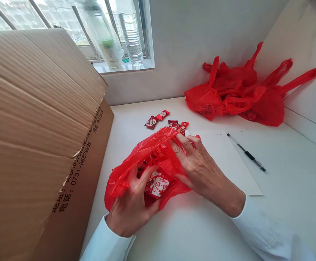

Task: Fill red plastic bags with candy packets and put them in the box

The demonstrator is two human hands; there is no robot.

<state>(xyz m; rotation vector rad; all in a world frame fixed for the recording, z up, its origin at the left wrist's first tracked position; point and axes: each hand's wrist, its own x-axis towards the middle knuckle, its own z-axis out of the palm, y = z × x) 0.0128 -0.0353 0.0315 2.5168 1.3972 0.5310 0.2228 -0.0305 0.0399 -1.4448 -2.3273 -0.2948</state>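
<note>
Red bag: a thin, crinkled red plastic bag (117, 183) lies on the white tabletop (179, 233), between and partly under the two hands, its mouth spread toward the wearer.
Left hand: the left hand (132, 203) sits in the mouth, thumb and forefinger arched wide apart about a glossy red packet with a white label (159, 185); whether they touch it, or whether the hidden fingers hold film, cannot be told.
Right hand: the right hand (198, 163) is closed on the bag's far right rim.
Handling: the right hand's hold is best light but steady, the rim drawn sideways so that the left fingers clear the film; such thin plastic probably snags and tears if pulled sharply.
Loose sachets: small flat dark-red and bright-red foil sachets (151, 122) lie just beyond the bag, ahead of the hands; they bear pale characters too small to read.
Packet label: Chinese characters, turned from the viewer; no brand is legible.
Carton print: on the large brown corrugated cardboard box (92, 181), left of the left hand, black lettering reads "电话: 0731-86679299"; the lines beside it are partly covered by a flap.
Right side: a slim black-and-clear pen (250, 156) lies right of the right hand, without readable writing.
</note>
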